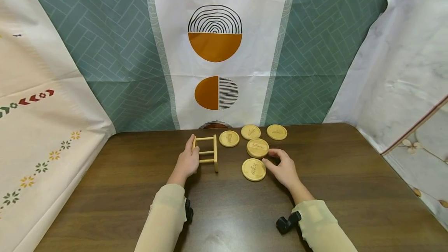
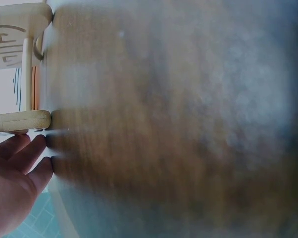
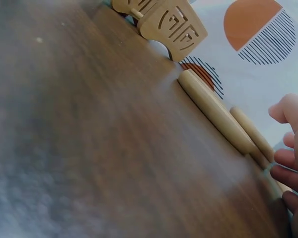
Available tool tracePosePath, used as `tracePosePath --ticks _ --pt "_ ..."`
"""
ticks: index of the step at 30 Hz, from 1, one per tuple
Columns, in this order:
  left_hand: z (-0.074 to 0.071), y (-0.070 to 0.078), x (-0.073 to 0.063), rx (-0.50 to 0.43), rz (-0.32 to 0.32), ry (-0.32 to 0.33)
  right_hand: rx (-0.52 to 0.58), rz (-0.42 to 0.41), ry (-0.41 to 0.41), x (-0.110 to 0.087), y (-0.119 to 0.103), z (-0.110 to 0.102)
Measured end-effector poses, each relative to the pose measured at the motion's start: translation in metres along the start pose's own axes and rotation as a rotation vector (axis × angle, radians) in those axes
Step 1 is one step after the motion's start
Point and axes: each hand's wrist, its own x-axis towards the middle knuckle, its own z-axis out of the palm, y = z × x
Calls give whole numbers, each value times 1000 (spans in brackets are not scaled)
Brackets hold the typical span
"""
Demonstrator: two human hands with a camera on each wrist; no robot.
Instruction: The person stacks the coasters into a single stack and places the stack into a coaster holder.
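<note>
A light wooden coaster holder (image 1: 215,153) with carved side panels and round bars stands on the dark table. My left hand (image 1: 188,161) grips its left panel, fingers along the outer face. In the left wrist view, fingertips (image 2: 37,148) meet that panel close to the tabletop. To the right lie several round wooden coasters with engraved tops. My right hand (image 1: 284,168) is beside the nearest coaster (image 1: 254,169) and the coaster behind it (image 1: 258,148), thumb and forefinger spread apart. Nothing shows between those fingers in the right wrist view, where the hand (image 3: 295,158) hovers by the coaster edges.
Further back lie a left coaster (image 1: 229,138), a middle coaster (image 1: 251,132) and a right coaster (image 1: 277,132). A patterned cloth (image 1: 217,100) hangs behind the table's far edge (image 1: 304,125). Black wrist cameras sit at both sleeves.
</note>
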Motion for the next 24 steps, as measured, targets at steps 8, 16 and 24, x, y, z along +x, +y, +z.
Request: tracePosePath --ticks 8,16,24 --pt "-1 -1 0 -9 -4 -10 -34 -72 -27 -2 0 2" --pt "0 -1 1 -7 -4 -5 -72 -126 -77 -5 1 4" --pt "-1 -1 1 -8 0 -13 -125 -150 -132 -7 -2 4"
